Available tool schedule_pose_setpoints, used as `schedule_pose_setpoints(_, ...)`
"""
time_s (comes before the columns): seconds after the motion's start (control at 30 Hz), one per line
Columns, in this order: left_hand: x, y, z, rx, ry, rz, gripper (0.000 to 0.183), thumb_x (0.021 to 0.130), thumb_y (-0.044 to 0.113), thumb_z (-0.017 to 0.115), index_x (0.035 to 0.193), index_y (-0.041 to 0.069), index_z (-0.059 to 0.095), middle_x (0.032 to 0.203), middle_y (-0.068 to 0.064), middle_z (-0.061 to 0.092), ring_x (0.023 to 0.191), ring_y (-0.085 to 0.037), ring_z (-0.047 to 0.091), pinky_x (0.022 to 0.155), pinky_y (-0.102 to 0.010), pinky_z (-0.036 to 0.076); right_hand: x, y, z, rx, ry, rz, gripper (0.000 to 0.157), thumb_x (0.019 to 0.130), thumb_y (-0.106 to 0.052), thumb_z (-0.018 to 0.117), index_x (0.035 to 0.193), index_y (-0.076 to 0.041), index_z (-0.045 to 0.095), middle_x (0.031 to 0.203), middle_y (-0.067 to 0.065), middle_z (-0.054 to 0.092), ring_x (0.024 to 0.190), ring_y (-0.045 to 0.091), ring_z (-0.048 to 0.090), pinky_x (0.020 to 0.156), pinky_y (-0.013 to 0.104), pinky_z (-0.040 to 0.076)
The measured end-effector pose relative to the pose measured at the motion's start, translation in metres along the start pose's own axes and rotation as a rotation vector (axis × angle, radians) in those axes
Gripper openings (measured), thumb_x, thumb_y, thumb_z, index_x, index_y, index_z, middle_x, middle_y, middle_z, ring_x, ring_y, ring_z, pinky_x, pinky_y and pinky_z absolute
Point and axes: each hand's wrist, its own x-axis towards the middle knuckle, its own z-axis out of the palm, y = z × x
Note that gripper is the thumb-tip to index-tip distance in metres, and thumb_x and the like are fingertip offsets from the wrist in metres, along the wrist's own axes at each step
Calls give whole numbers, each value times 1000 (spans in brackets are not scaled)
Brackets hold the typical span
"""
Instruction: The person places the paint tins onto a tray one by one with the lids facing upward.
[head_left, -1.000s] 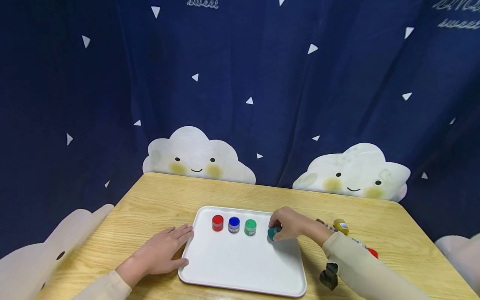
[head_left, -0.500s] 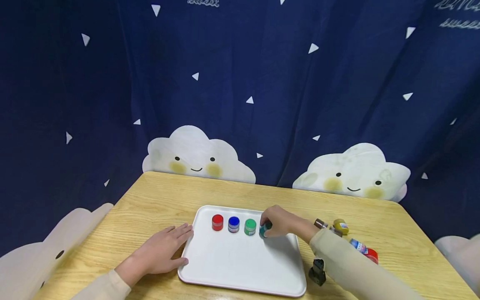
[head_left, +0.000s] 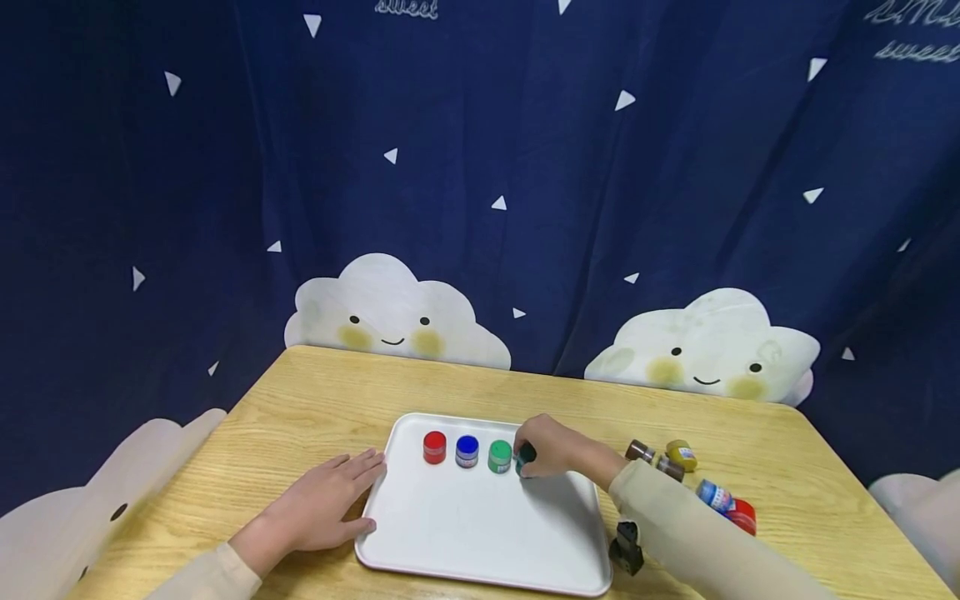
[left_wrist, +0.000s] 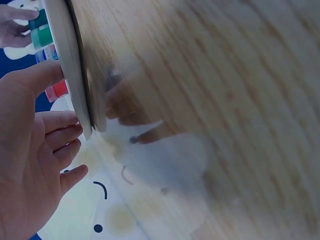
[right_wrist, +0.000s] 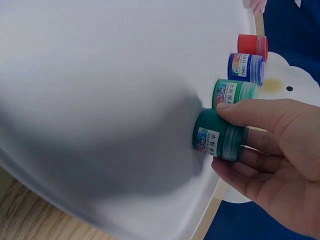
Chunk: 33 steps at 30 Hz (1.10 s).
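Observation:
A dark green paint jar stands on the white tray, and my right hand grips it between thumb and fingers. Close beside it is a lighter green paint jar; then come a blue paint jar and a red paint jar, in a row along the tray's far side. My left hand lies at the tray's left edge with its fingers spread and straight, touching the rim. In the left wrist view, the thumb and fingertips meet the tray's side.
Right of the tray, several more jars lie on the wooden table: brown jars, a yellow jar, a blue jar and a red jar. A black device sits below the right wrist. A dark blue curtain hangs behind.
My right hand has slid the dark green jar leftward, closer to the lighter green one. More of the jars at the right has come into sight. The left hand has stayed put.

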Motion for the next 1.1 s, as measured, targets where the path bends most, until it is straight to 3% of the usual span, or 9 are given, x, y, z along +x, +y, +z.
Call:
schedule_pose_setpoints(0.77,-1,0,2,-10,-4,-6,69,84,43,67,137,2,51,143,-15,51,135,-29,48,110,-51,42,-3,-3,3,3,33,10,23,73,-11,80,92,-1,71,87,7,72,77,12,62,65,18,50)
schedule_pose_setpoints(1.1,0,1,0,-6,6,3,69,84,43,67,137,2,51,143,-15,51,134,-29,48,109,-51,42,-29,9,-13,21,71,-36,34,77,-13,78,103,5,66,93,14,70,83,25,65,70,25,55)
